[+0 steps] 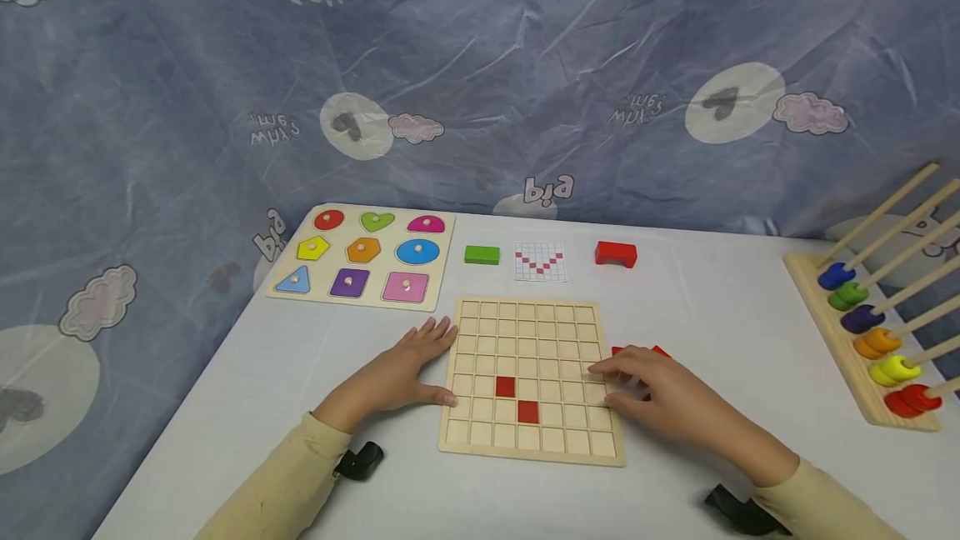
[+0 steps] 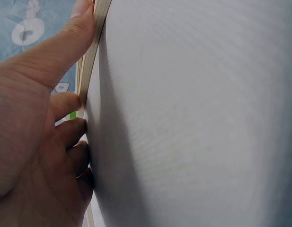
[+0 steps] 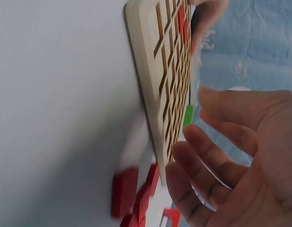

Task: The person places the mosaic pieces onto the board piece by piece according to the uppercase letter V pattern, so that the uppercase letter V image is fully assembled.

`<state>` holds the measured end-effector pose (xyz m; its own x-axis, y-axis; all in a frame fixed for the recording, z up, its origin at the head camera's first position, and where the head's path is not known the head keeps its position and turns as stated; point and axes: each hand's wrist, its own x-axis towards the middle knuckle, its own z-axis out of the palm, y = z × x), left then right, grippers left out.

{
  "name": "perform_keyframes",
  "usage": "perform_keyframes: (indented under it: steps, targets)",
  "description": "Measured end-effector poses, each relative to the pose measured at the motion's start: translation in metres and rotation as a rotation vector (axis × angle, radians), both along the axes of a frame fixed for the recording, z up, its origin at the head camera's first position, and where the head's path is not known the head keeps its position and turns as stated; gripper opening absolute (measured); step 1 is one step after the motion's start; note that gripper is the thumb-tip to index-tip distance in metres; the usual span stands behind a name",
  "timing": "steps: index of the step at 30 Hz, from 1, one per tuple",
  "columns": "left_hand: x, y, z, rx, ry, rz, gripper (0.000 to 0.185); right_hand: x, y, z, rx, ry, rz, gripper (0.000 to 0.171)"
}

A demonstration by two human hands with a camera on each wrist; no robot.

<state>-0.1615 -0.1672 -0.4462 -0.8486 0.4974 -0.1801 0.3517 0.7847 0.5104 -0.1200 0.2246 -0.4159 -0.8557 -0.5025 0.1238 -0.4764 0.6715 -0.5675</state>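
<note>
A wooden grid board [image 1: 531,457] lies flat on the white table, with two red square tiles [image 1: 528,412] set diagonally in its cells. My left hand [image 1: 408,369] rests at the board's left edge, thumb on the rim and the other fingers spread along the side. Over the right edge hovers my right hand [image 1: 660,390], its fingers loosely bent. The right wrist view shows nothing between that thumb and those fingers. Several red blocks [image 3: 124,191] lie on the table beside the board, mostly hidden behind the right hand in the head view.
Behind the board are a green block [image 1: 482,255], a card with a red V pattern [image 1: 540,272] and a red arch block [image 1: 616,253]. A shape puzzle [image 1: 277,301] lies back left. At far right stands a wooden peg rack [image 1: 853,369] with coloured rings.
</note>
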Motion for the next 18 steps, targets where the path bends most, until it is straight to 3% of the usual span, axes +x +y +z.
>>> perform_keyframes:
  steps: [5, 9, 18]
  targets:
    - [-0.001, -0.001, -0.001, -0.003, -0.006, 0.001, 0.106, 0.0, 0.019, -0.003, -0.026, 0.041, 0.035, 0.032]
    - [-0.001, -0.001, -0.002, -0.011, -0.002, 0.003, 0.106, 0.0, 0.031, -0.004, 0.001, 0.048, 0.012, 0.032]
    - [-0.002, 0.0, -0.002, -0.016, -0.004, 0.004, 0.107, -0.005, 0.052, -0.002, 0.124, -0.117, -0.024, 0.032]
